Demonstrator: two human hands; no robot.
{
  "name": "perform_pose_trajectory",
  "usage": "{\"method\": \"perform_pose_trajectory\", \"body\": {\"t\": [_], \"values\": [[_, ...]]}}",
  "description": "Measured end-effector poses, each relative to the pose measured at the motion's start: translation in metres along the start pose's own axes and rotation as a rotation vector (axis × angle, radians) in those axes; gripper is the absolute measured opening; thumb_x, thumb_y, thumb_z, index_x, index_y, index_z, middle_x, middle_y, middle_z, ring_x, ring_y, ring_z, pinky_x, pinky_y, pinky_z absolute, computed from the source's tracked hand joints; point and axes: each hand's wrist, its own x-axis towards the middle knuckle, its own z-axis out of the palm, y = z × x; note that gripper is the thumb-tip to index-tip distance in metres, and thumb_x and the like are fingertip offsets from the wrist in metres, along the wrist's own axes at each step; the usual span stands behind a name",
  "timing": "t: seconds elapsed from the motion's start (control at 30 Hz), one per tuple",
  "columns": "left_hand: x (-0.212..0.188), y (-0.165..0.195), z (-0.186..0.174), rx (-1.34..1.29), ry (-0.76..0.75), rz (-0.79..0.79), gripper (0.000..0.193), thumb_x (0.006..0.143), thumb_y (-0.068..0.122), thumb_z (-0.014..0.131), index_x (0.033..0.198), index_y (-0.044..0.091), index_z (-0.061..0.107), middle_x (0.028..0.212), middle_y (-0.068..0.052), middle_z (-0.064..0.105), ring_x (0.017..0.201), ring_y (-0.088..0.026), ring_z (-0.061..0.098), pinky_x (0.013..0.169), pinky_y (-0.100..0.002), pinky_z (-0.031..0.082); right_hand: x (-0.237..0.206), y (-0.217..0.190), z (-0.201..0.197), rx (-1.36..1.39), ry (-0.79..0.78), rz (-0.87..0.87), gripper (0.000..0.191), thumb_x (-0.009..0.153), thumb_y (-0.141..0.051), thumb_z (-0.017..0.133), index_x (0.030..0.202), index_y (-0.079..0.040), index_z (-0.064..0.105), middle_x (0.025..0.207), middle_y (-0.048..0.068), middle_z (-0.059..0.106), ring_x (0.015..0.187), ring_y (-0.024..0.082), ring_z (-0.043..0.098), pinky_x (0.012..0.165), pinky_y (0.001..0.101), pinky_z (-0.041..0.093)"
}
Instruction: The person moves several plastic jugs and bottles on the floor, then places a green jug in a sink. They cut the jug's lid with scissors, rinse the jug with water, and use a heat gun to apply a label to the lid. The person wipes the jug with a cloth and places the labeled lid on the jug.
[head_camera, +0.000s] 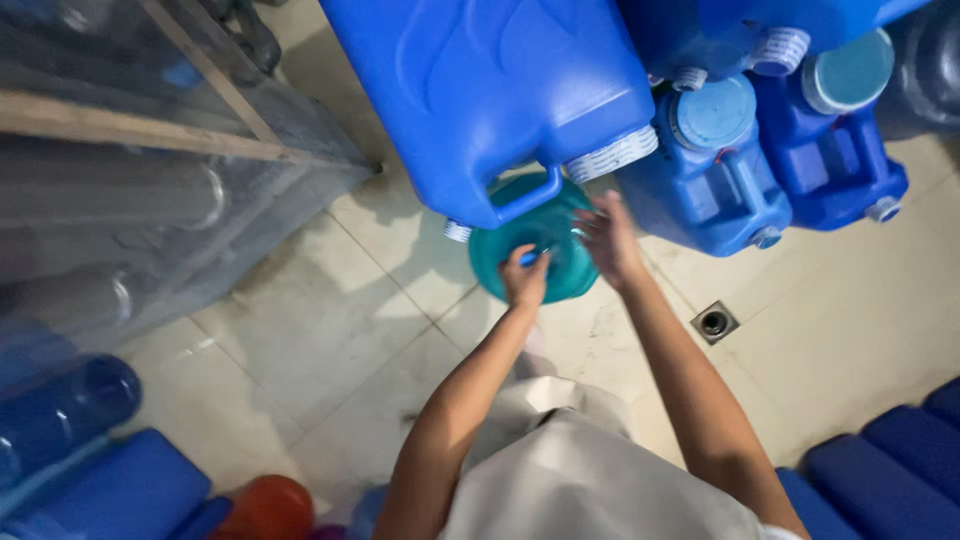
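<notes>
A water refilling station: stacked blue jerrycans (500, 90), clear round water bottles (70, 400) in a plastic-wrapped rack, tiled floor (330, 330) with a drain (714, 322).

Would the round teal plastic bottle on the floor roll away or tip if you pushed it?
The round teal plastic bottle probably rolls easily if tipped, being rounded. It looks see-through and maybe empty, so likely light. The left hand touches it, with the right hand beside it, which should steady it.

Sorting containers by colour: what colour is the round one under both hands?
Teal green, clearest in the head view, beside blue jerrycans.
</notes>
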Motion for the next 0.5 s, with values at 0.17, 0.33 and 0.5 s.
{"method": "perform_pose_trajectory", "body": {"t": [0.17,0.33,0.5], "values": [[-0.004,0.036,0.076,0.092,-0.108,0.124,0.043,0.079,0.037,0.084,0.114,0.015,0.069,0.11,-0.017,0.073,0.108,-0.036,0.062,0.103,-0.048,0.045,-0.014,-0.026,-0.094,-0.129,0.1,-0.022,0.039,0.105,-0.042,0.046,0.127,-0.01,0.055,0.119,0.01,0.068,0.113,0.027,0.064,0.105,0.044,0.048],[-0.005,0.06,0.098,0.076,-0.266,0.193,0.066,0.086,0.032,0.076,0.143,0.009,0.052,0.124,-0.025,0.068,0.118,-0.041,0.063,0.105,-0.047,0.048,-0.013,-0.025,-0.126,-0.348,0.129,0.004,0.033,0.106,-0.032,0.043,0.125,-0.008,0.057,0.119,0.013,0.07,0.11,0.027,0.066,0.101,0.0427,0.052],[0.013,0.044,0.007,-0.03,-0.437,0.474,0.07,0.094,0.028,0.069,0.15,-0.001,0.039,0.134,-0.027,0.061,0.117,-0.042,0.062,0.097,-0.046,0.05,-0.012,-0.019,-0.093,-0.791,-0.076,0.085,0.037,0.113,-0.03,0.051,0.115,0.006,0.06,0.109,0.022,0.064,0.096,0.033,0.068,0.088,0.0444,0.059]]}}
